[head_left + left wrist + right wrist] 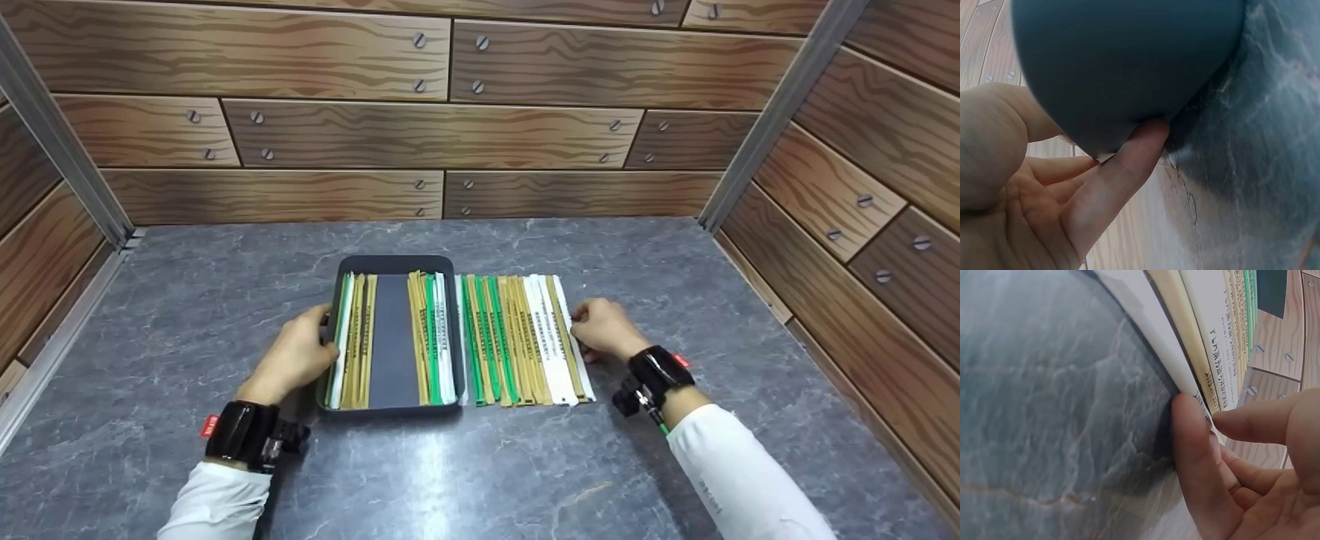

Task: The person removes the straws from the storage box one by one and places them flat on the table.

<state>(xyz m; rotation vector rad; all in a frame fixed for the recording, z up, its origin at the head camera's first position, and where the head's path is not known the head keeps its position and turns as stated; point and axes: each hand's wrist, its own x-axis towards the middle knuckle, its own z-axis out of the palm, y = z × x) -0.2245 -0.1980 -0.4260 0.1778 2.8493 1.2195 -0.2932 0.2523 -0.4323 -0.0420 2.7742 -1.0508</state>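
A dark grey rectangular tray (394, 337) holds two groups of long narrow printed paper packets, one along each side wall, in green, white and tan. My left hand (296, 352) grips the tray's left side; in the left wrist view, its thumb and fingers close on the tray wall (1129, 67). Right of the tray lies a row of similar packets (517, 337), side by side on the table. At the row's right end my right hand (606, 328) pinches the outermost white packet (1151, 326) between thumb and fingers, as the right wrist view shows.
The grey marbled table (450, 480) extends around the tray and the row. Wood-patterned panels (337, 135) stand behind and at both sides, with metal posts (780, 112) at the back corners.
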